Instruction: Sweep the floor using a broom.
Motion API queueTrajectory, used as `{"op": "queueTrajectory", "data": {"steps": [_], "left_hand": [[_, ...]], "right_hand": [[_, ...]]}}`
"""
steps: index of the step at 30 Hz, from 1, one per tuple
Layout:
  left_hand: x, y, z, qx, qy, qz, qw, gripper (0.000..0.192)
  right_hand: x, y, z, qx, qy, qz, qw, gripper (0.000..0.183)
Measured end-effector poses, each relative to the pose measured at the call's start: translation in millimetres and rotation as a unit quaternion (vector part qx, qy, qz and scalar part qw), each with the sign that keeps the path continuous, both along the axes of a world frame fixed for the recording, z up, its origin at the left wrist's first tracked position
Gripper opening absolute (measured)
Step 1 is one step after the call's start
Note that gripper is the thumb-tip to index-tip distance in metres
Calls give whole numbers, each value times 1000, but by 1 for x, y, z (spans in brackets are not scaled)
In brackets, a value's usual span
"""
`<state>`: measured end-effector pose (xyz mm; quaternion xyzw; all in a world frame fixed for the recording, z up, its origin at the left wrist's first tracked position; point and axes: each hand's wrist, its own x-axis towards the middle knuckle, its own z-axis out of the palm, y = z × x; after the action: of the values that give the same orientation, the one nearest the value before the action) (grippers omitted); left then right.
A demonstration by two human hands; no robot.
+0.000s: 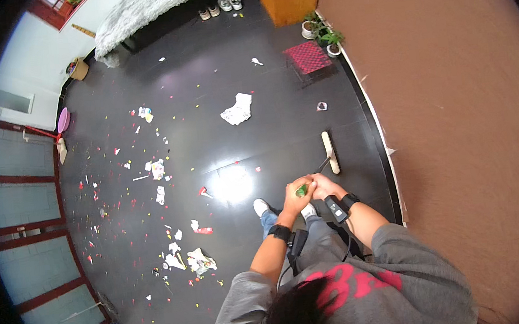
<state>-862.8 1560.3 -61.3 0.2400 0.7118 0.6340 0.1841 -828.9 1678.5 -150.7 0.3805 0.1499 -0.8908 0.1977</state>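
Both hands grip a long-handled floor sweeper, either a broom or a mop. My left hand point(296, 197) is closed around the top of its handle point(301, 190), whose green end sticks up out of the fist. Just to the right, my right hand point(325, 186) holds the same handle lower down. The dark shaft slants away to a narrow cream head point(330, 153), which rests on the dark tiled floor near the right wall. Bristles or a pad under the head cannot be made out.
Paper scraps point(201, 261) and small coloured bits litter the left floor. A crumpled white sheet point(237, 109) lies ahead. Beyond stand a red woven stool point(308, 57), potted plants point(333, 38) and a wooden cabinet point(291, 2). A long-handled dustpan point(62, 150) leans by the left doors.
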Motion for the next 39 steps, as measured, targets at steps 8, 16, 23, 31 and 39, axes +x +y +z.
{"op": "queueTrajectory", "data": {"steps": [8,16,23,31,39], "left_hand": [[-69,-214,37,-157,-47,146,976,16],[-123,-315,101,-272,-84,249,926,15],[-115,-258,91,-518,83,107,845,20],[-82,-124,121,-495,202,-56,843,27],[7,11,134,-262,228,-174,921,18]], "right_hand": [[-104,-226,37,-135,-9,105,985,19],[-168,-352,76,-220,4,187,958,17],[-134,-315,59,-168,175,189,952,17],[-61,-174,102,-125,156,61,978,17],[58,-28,106,-58,154,-151,975,17]]}}
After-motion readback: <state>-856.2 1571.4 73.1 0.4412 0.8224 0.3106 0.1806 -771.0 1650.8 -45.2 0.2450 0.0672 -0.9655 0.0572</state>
